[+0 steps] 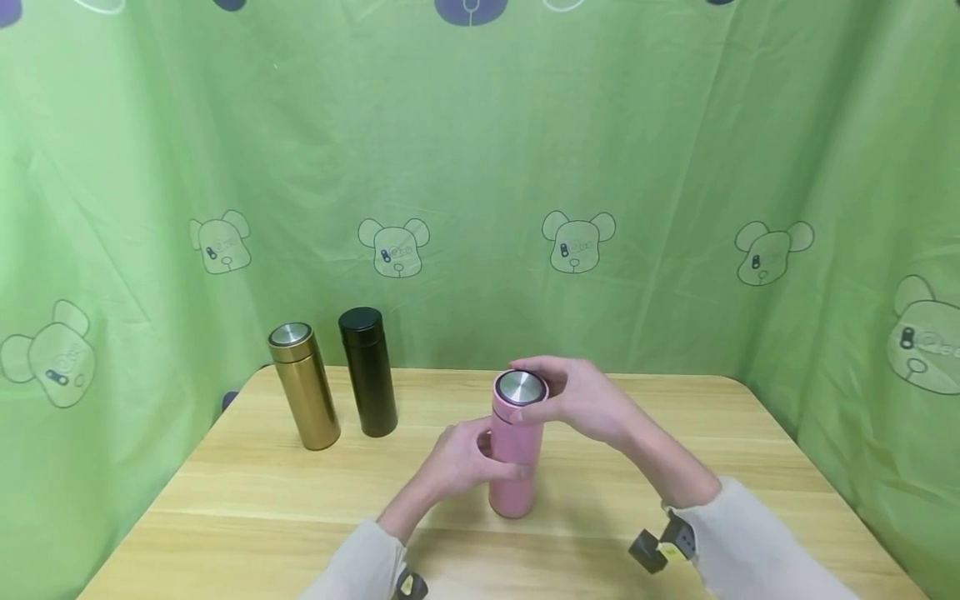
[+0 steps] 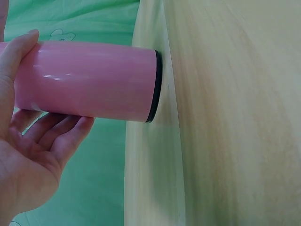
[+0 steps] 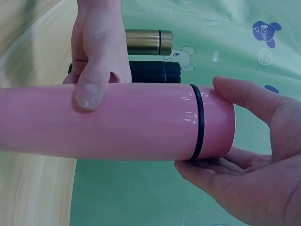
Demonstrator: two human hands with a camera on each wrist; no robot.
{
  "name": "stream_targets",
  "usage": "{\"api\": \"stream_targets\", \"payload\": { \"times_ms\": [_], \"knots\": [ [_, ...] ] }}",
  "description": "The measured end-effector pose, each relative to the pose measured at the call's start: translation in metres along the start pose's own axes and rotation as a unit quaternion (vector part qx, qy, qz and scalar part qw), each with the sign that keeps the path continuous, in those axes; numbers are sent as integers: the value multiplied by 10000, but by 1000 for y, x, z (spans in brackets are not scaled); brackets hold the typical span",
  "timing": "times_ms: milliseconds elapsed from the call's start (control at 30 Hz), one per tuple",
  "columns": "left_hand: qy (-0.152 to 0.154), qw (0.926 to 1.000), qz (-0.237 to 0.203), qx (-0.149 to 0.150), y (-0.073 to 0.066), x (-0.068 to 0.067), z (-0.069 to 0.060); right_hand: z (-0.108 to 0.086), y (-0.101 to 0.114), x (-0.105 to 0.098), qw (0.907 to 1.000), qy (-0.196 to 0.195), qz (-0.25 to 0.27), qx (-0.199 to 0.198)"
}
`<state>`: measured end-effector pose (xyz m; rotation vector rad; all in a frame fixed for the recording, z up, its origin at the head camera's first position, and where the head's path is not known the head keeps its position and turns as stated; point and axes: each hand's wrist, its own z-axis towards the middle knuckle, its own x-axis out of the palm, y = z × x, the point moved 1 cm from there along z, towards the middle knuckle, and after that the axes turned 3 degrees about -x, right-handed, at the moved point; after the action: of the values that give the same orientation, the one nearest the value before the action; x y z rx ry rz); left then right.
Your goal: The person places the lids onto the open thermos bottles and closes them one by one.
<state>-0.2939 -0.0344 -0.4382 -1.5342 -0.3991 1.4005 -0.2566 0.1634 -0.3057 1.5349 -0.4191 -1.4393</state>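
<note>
A pink thermos (image 1: 514, 467) stands upright near the middle of the table, with a silver disc on top of its lid (image 3: 218, 122). My left hand (image 1: 465, 460) grips its body, thumb across the front and fingers behind. At the lid, my right hand (image 1: 588, 400) has its thumb and fingers on opposite sides. A black ring marks the seam between lid and body in the right wrist view. The base has a dark rim; whether it touches the wood, I cannot tell.
To the left stand a gold thermos (image 1: 306, 396) and a black thermos (image 1: 369, 375), both upright with lids on. The wooden table (image 1: 247, 517) ends at a back edge against a green curtain (image 1: 480, 167) printed with bear heads, which also hangs along both sides.
</note>
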Motion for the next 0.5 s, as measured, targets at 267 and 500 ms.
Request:
{"api": "stream_targets", "payload": {
  "times_ms": [267,500],
  "knots": [
    [28,10000,-36,-15,-1,1,0,-1,2,0,9996,-235,-138,111],
    [-17,10000,52,-13,-2,1,0,-1,3,7,9966,-716,-379,115]
  ]
}}
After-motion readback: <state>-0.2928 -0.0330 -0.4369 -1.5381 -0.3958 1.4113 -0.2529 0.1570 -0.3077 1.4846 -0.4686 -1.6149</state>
